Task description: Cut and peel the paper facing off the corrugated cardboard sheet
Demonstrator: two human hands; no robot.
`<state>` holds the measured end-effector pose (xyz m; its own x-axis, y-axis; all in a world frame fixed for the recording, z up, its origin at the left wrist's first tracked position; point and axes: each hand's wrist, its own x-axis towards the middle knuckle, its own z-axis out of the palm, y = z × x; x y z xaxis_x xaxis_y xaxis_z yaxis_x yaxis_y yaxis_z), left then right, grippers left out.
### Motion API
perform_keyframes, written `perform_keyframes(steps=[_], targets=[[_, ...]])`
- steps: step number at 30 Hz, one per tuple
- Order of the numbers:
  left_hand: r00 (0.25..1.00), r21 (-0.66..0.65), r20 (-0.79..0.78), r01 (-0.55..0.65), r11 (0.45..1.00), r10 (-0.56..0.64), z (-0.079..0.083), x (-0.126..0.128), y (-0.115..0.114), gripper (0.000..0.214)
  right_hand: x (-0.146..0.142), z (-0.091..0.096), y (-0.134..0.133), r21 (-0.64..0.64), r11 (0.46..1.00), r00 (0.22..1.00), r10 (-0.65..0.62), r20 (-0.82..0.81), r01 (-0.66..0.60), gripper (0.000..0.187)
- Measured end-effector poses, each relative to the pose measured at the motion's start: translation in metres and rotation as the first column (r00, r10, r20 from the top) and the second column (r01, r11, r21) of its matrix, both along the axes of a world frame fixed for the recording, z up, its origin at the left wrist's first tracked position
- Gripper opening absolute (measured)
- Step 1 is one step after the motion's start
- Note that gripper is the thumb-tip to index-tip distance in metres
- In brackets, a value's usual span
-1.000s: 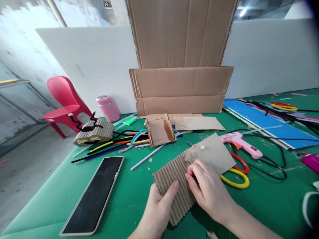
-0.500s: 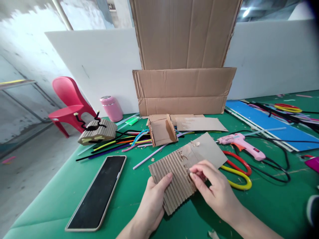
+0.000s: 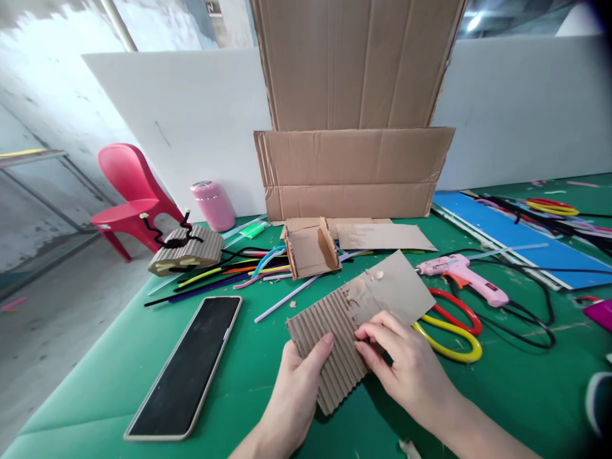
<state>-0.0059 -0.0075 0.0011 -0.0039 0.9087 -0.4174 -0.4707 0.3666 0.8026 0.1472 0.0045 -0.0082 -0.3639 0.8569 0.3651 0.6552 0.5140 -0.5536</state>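
Note:
A flat piece of cardboard (image 3: 335,357) is tilted above the green table, its left part bared to the ridges and its right part still covered by smooth grey paper with a ragged torn border. My left hand (image 3: 299,382) grips the ridged end, thumb on top and fingers underneath. At the torn border, my right hand (image 3: 404,363) pinches thumb and forefinger together on the paper layer; the exact bit between the fingertips is hidden. Scissors (image 3: 459,347) with red and yellow handles lie partly under the cardboard's right end. Just beyond them rests a pink glue gun (image 3: 466,277).
A phone (image 3: 186,370) lies to the left. Behind are pipe cleaners (image 3: 224,278), a small open cardboard box (image 3: 313,248), a ridged cardboard figure (image 3: 189,252) and a pink flask (image 3: 213,205). A large cardboard sheet (image 3: 354,159) stands at the back; a blue board (image 3: 521,236) lies right.
My right hand has shifted slightly left along the torn border, its fingertips now over the ridged part. My left hand keeps its hold on the cardboard.

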Motion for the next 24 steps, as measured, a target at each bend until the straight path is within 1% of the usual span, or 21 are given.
perform_keyframes(steps=[3,6,8,9,11,13,15,17,19,20,21,22,24], targets=[[1.0,0.015,-0.018,0.009,1.0,-0.009,-0.001,0.001,-0.002,0.035,-0.002,0.002,0.002,-0.038,0.999,1.0,-0.001,0.023,0.002,0.011],[0.999,0.013,-0.043,0.021,1.0,-0.02,0.0,0.001,-0.003,0.03,-0.002,0.001,0.004,-0.056,0.998,0.995,-0.003,0.103,0.009,0.013],[0.999,-0.003,-0.043,0.017,1.0,-0.017,0.002,0.001,-0.002,0.029,-0.001,0.0,0.004,-0.057,0.998,0.991,0.025,0.128,-0.018,0.012],[0.999,-0.014,-0.033,0.016,1.0,-0.017,0.003,0.0,-0.001,0.028,0.0,-0.001,0.003,-0.063,0.997,0.994,0.041,0.105,-0.034,0.012],[1.0,-0.037,-0.003,0.013,0.999,-0.013,0.004,-0.001,0.001,0.029,0.003,0.0,0.003,-0.093,0.995,0.999,0.043,-0.015,-0.045,0.013],[1.0,-0.059,0.012,0.001,0.998,-0.001,0.004,-0.002,0.002,0.03,0.007,0.0,0.003,-0.144,0.99,0.985,-0.015,-0.174,-0.01,0.015],[1.0,-0.082,0.008,-0.021,0.996,0.022,0.002,-0.003,0.003,0.032,0.011,0.0,0.004,-0.206,0.977,0.953,-0.106,-0.285,0.047,0.017],[0.999,-0.096,0.002,-0.039,0.995,0.039,0.0,-0.004,0.004,0.032,0.014,-0.002,0.006,-0.239,0.964,0.921,-0.194,-0.338,0.116,0.015],[0.998,-0.107,-0.006,-0.057,0.993,0.057,-0.002,-0.005,0.005,0.032,0.016,-0.003,0.007,-0.218,0.958,0.899,-0.258,-0.355,0.189,0.011],[0.998,-0.113,-0.01,-0.067,0.991,0.066,-0.002,-0.006,0.005,0.031,0.016,-0.004,0.007,-0.197,0.959,0.899,-0.263,-0.351,0.204,0.014],[0.997,-0.118,-0.013,-0.076,0.99,0.075,-0.002,-0.006,0.006,0.031,0.016,-0.004,0.006,-0.179,0.965,0.911,-0.243,-0.334,0.192,0.017],[0.997,-0.12,-0.015,-0.083,0.989,0.082,-0.001,-0.006,0.007,0.03,0.016,-0.004,0.004,-0.166,0.974,0.931,-0.199,-0.305,0.154,0.018],[0.996,-0.118,-0.016,-0.089,0.989,0.088,-0.001,-0.007,0.008,0.029,0.014,-0.002,0.001,-0.157,0.987,0.972,-0.078,-0.222,0.043,0.012]])
